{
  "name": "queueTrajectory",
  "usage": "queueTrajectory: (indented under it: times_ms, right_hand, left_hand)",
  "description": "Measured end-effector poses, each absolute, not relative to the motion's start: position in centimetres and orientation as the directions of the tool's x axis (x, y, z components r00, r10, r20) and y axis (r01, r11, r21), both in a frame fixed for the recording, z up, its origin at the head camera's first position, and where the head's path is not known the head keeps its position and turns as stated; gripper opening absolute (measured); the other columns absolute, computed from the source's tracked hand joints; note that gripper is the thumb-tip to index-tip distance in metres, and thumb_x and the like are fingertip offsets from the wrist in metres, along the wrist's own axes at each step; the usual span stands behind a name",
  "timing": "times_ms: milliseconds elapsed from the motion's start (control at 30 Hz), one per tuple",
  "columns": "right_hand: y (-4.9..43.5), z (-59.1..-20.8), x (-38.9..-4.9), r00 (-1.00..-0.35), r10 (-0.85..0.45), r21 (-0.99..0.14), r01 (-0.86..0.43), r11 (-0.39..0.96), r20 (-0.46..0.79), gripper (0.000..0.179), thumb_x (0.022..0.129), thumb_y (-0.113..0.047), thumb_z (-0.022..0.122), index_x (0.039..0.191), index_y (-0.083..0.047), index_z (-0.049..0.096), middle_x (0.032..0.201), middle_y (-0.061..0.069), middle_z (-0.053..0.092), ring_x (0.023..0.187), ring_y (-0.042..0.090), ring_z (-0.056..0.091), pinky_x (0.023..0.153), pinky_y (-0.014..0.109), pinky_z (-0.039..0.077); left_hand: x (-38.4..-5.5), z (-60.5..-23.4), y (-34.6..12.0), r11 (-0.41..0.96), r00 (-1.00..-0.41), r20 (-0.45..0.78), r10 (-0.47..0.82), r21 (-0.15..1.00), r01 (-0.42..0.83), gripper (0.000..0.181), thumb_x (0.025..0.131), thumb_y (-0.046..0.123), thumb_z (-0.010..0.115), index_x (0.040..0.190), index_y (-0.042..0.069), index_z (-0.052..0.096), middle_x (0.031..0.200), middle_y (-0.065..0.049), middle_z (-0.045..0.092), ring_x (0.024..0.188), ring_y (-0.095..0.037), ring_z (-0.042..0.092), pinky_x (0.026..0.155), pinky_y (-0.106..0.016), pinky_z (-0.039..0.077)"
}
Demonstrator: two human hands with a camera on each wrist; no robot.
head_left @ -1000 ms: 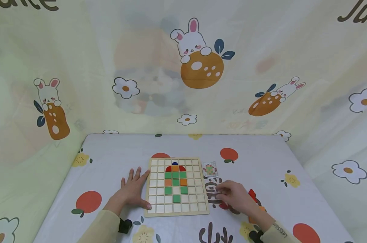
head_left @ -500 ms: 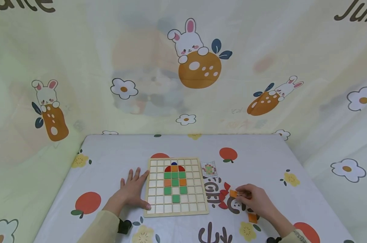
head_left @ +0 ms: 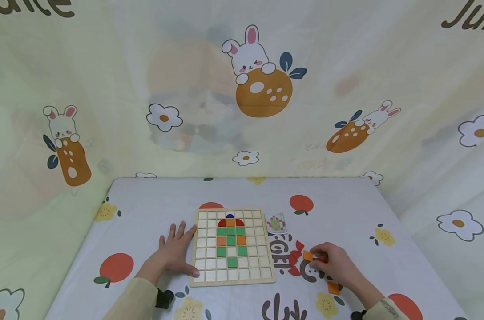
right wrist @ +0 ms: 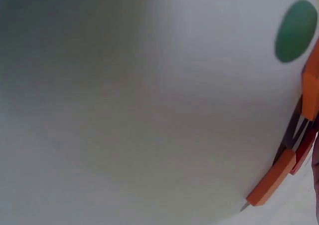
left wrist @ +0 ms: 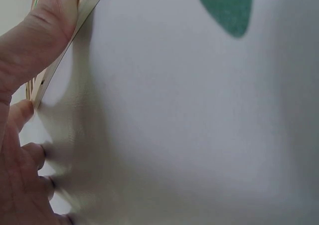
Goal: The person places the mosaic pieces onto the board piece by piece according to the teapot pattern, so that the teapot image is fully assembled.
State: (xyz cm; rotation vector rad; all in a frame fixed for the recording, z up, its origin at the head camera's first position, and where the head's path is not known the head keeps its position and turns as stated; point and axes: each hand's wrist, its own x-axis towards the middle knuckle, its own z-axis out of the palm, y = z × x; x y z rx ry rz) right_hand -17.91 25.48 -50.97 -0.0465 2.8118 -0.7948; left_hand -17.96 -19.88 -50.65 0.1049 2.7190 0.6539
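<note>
My left hand [head_left: 177,251] is spread along the left side of a wooden grid board [head_left: 253,281]. Its thumb lies on the near left corner, and a fingertip meets the side edge. Green, orange, red and blue tiles fill some cells in the board's middle columns, among them a green tile [head_left: 232,262]. To the right of the board, my right hand [head_left: 338,263] pinches a red tile [head_left: 321,259] between thumb and fingers, low over the table. An orange tile [head_left: 308,255] lies right at its fingertips. In the right wrist view, most of this hand is out of frame.
Several red pieces [head_left: 294,258] lie between the board and my right hand. More orange tiles [head_left: 333,288] sit under the right wrist. A small pattern card [head_left: 276,223] is beside the board's far right side. A printed cloth [head_left: 106,84] hangs behind the table.
My right hand has moved right, away from the board's side, to the loose tiles, and a red tile now shows between its fingers. The left hand and board stay put.
</note>
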Motion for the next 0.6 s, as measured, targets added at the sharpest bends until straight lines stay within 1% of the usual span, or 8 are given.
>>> queueTrajectory:
  times_ms: [167, 300, 600]
  right_hand:
    - [25.53, -51.11, -18.02, -0.976, -0.084, -0.502, 0.03, 0.865, -0.202, 0.036, 0.084, -0.015, 0.084, 0.116, -0.004, 0.072, 0.1, 0.004, 0.066, 0.084, 0.015, 0.055, 0.071, 0.022, 0.055]
    - [25.52, -51.06, -18.02, -0.976, -0.075, -0.496, 0.038, 0.868, -0.205, 0.033, 0.085, -0.015, 0.083, 0.114, -0.005, 0.072, 0.097, 0.003, 0.065, 0.083, 0.015, 0.054, 0.069, 0.022, 0.053]
    - [25.41, -51.01, -17.76, -0.976, -0.054, -0.53, 0.069, 0.845, -0.213, 0.032, 0.087, -0.013, 0.082, 0.115, -0.004, 0.071, 0.092, 0.003, 0.065, 0.079, 0.015, 0.054, 0.064, 0.019, 0.052]
  left_hand:
    - [-18.03, -50.68, -19.85, 0.892, -0.938, -0.313, 0.149, 0.452, -0.01, 0.133, 0.056, 0.047, 0.099, 0.163, 0.013, 0.027, 0.17, -0.026, 0.009, 0.156, -0.054, -0.001, 0.118, -0.079, 0.003]
    - [-18.03, -50.58, -19.82, 0.892, -0.937, -0.315, 0.148, 0.452, -0.011, 0.132, 0.057, 0.046, 0.099, 0.163, 0.013, 0.027, 0.17, -0.026, 0.009, 0.156, -0.054, -0.002, 0.118, -0.079, 0.003]
    - [-18.03, -50.43, -19.76, 0.891, -0.939, -0.31, 0.151, 0.455, -0.007, 0.132, 0.057, 0.046, 0.099, 0.162, 0.013, 0.027, 0.17, -0.027, 0.009, 0.155, -0.054, -0.001, 0.118, -0.079, 0.003]
